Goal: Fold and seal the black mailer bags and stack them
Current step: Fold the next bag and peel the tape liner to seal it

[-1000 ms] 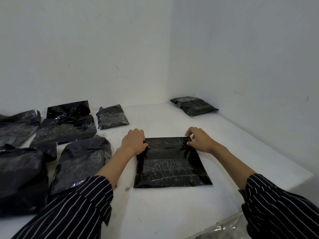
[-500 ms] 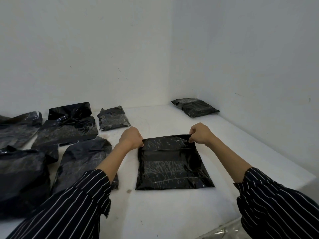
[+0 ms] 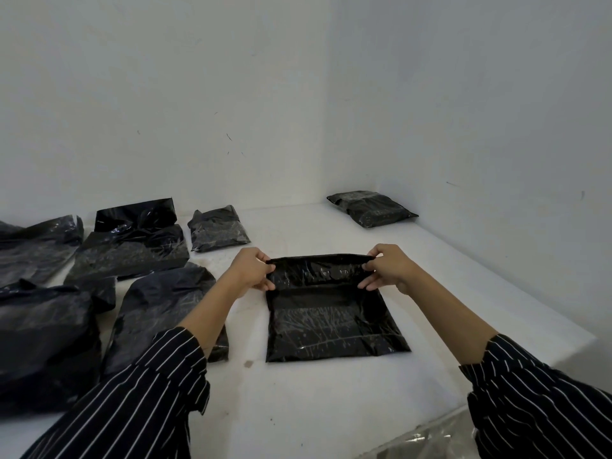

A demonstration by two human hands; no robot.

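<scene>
White walls corner a white desk (image 3: 298, 409), unsealed black bags (image 3: 132, 250) strewn at left. Left hand (image 3: 250, 270) and right hand (image 3: 388, 268), each grip pinched narrow on a far corner, lift the flap of the mailer bag (image 3: 331, 313) lying centre. Its film looks light, limp and slippery, so corners seem the surest hold

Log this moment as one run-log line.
step: folding flap | left hand: pinching flap corner | right hand: pinching flap corner | black mailer bag: on white table, unsealed
</scene>
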